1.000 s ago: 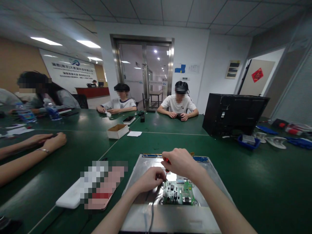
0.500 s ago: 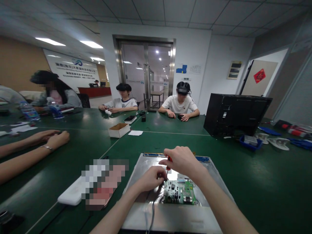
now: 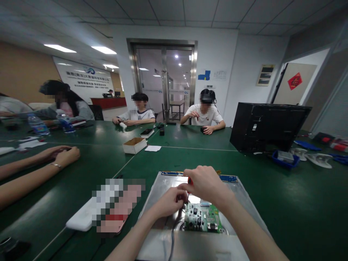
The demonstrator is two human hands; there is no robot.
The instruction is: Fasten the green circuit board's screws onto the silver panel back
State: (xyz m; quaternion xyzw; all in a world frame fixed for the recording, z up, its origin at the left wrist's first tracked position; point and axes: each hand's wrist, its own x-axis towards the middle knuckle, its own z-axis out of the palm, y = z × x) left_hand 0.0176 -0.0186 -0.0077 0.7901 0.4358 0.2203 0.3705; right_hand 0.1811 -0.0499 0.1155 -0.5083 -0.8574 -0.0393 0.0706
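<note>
My right hand [image 3: 204, 184] grips a screwdriver [image 3: 189, 180] with a red handle, held upright over the top left corner of a green circuit board [image 3: 203, 217]. Its tip is hidden behind my left fingers. My left hand [image 3: 170, 201] is closed in a pinch right beside the shaft, at that same corner; what it pinches, if anything, cannot be made out. The board sits on a silver metal panel [image 3: 246, 199] lying flat in front of me. From beneath my left hand a dark cable [image 3: 172, 239] runs down toward me.
Left of the panel lie a white device [image 3: 81, 221] and a pink phone-like slab [image 3: 119, 221], partly blurred. Another person's hands [image 3: 61, 156] rest further left. Beyond are an open box [image 3: 135, 145], a black monitor-like case [image 3: 272, 127] and a blue tray [image 3: 285, 159]. Several people sit around.
The whole view has shifted slightly. My right hand has turned a little around the screwdriver, its fingers now nearer my left hand. Across the table, a person's hand has risen.
</note>
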